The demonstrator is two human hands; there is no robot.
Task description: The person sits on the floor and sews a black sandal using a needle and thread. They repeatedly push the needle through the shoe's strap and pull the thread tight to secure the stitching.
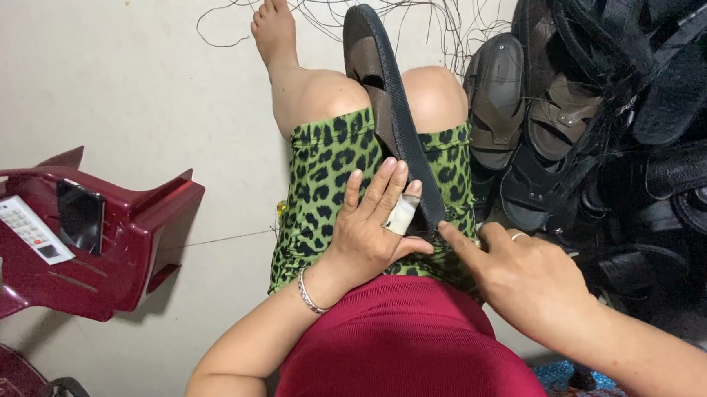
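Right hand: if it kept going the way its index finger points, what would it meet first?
The right hand points left at the sandal edge, seemingly touching it already; just beyond lies the left hand's taped finger.

A dark sandal (388, 102) with brown insole stands on edge between the knees, toe pointing away.

**Pale floor, red chair, heap of sandals**

A smooth pale floor (116, 61) fills the view. A dark red plastic chair (122, 241) stands left. Loose thread (333, 1) tangles at the top; dark sandals (620, 117) pile up right.
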